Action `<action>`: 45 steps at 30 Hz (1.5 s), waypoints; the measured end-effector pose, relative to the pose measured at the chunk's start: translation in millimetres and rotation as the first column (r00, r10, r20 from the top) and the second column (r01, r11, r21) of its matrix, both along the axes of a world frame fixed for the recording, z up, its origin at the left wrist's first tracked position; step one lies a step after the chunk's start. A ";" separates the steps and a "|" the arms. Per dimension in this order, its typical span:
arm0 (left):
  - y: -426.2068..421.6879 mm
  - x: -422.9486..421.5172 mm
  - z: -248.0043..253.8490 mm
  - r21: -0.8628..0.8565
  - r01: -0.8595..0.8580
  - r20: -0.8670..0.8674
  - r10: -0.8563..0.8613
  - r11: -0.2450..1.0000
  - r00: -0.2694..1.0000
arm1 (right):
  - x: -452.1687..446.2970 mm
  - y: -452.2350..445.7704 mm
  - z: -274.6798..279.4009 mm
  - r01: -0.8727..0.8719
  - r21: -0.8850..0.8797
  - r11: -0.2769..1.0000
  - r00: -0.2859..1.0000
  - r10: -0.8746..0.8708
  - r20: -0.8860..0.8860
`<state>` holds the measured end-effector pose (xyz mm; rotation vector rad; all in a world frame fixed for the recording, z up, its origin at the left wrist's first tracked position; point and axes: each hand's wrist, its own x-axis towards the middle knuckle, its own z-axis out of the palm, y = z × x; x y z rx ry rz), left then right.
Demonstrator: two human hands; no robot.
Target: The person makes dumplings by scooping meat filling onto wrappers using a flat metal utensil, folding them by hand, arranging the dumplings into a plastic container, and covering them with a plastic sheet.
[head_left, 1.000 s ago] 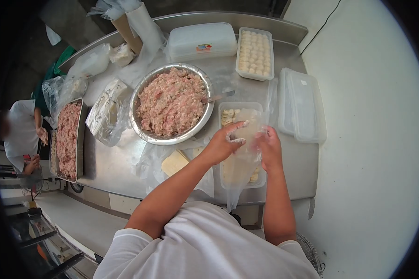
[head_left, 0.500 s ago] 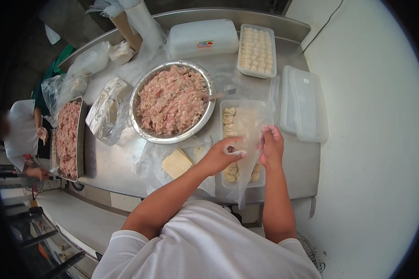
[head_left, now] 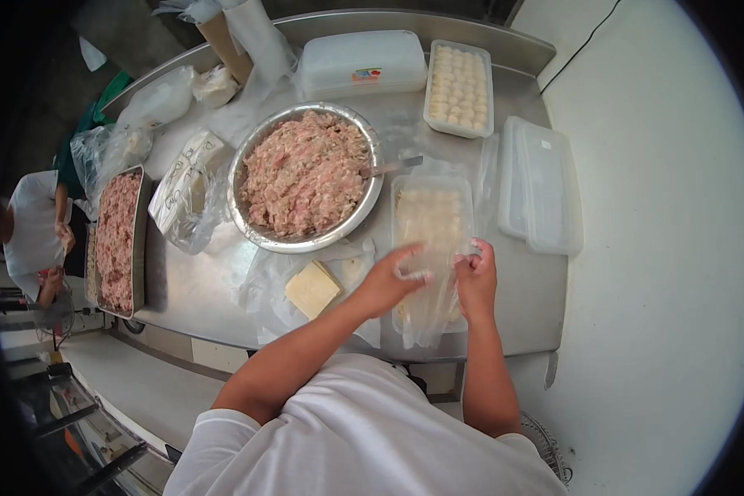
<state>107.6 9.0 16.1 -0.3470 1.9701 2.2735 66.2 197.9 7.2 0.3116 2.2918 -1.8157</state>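
A clear plastic sheet (head_left: 431, 285) lies over a plastic tray (head_left: 469, 194) with rows of pleated dumplings (head_left: 422, 207), which show hazily through it. My left hand (head_left: 393, 281) is at the sheet's left side, thumb and fingers apart in a curve, fingertips against the film. On the other side my right hand (head_left: 477, 285) has its fingers curled and pinches the sheet's right edge. Left of my left hand, a stack of square dough wrappers (head_left: 312, 289) rests on plastic. A large metal bowl (head_left: 241, 223) of minced meat filling (head_left: 306, 174) stands beyond, a flat metal spreader (head_left: 397, 165) stuck in it.
Another tray of dumplings (head_left: 459, 87) stands at the back. Lidded containers (head_left: 537, 186) are by the right wall; stacked ones (head_left: 362, 62) sit at the rear. A wrapped packet (head_left: 188, 186) and a metal pan of meat (head_left: 117, 240) are left, near another person (head_left: 35, 219).
The sheet has come down flatter across the tray, covering dumplings that were bare at its left and front. My right hand has moved slightly down and toward me.
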 end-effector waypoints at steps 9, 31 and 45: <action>-11.9 3.0 7.3 0.002 0.264 0.175 -0.260 0.964 0.950 | 29.6 -5.2 17.4 -0.031 0.003 1.000 0.999 0.031 0.026; 14.0 -84.0 -7.8 -0.964 0.203 0.024 -0.701 0.173 0.712 | 60.3 -4.9 60.5 0.118 0.673 0.730 0.740 0.387 -0.550; 21.3 -119.2 -16.3 -0.974 0.197 0.085 -0.619 0.115 0.780 | 95.4 -9.8 46.7 -0.735 0.600 0.316 0.568 0.770 0.291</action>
